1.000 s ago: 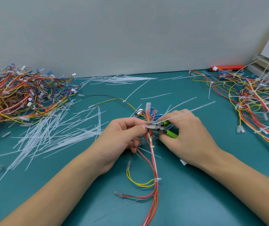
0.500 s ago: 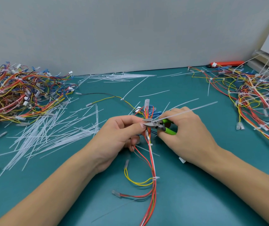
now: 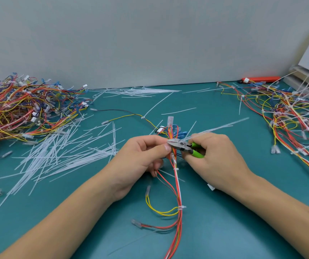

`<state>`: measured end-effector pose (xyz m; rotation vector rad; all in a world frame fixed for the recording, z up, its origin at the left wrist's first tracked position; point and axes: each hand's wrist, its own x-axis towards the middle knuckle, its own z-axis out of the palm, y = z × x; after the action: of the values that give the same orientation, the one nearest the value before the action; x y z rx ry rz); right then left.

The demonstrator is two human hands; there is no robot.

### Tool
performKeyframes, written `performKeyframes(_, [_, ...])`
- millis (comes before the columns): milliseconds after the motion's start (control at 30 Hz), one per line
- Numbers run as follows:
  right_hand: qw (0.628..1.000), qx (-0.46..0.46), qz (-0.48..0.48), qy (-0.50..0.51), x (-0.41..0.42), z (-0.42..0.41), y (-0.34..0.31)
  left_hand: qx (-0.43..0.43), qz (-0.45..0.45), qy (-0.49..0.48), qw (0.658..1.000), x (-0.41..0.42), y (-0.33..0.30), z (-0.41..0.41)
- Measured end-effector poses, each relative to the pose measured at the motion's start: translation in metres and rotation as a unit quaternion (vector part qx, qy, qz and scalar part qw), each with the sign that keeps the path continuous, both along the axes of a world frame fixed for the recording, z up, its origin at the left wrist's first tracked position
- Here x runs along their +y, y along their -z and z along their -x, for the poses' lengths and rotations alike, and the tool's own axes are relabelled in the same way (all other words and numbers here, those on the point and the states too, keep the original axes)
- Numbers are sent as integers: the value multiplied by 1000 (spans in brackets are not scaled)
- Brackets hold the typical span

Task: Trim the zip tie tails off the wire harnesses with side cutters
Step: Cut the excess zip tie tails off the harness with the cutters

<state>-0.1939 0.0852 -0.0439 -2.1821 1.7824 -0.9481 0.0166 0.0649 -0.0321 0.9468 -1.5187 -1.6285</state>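
While cut ties crowd left — left hand pinching harness, right hand gripping cutters.

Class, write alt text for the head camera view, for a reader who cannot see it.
Over a teal table, the right hand holds green-handled side cutters against a red and yellow wire harness that the left hand pinches. A long zip tie tail slants up to the right. Cut tails and a harness pile lie left, another pile right.

Bright, even light; soft shadows under the arms on the mat; wide-angle bend at its edges; slight softness.
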Motion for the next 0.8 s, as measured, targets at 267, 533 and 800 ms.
performKeyframes(267, [999,-36,21,-21,0,0,-4,11,-16,5,1000,-3,3,-1])
performKeyframes(533, [1000,-24,-1,-11,0,-2,-7,12,-14,5,1000,-4,4,-2])
performKeyframes(800, [999,-23,-26,3,2,-1,-4,12,-9,10,1000,-3,2,-2])
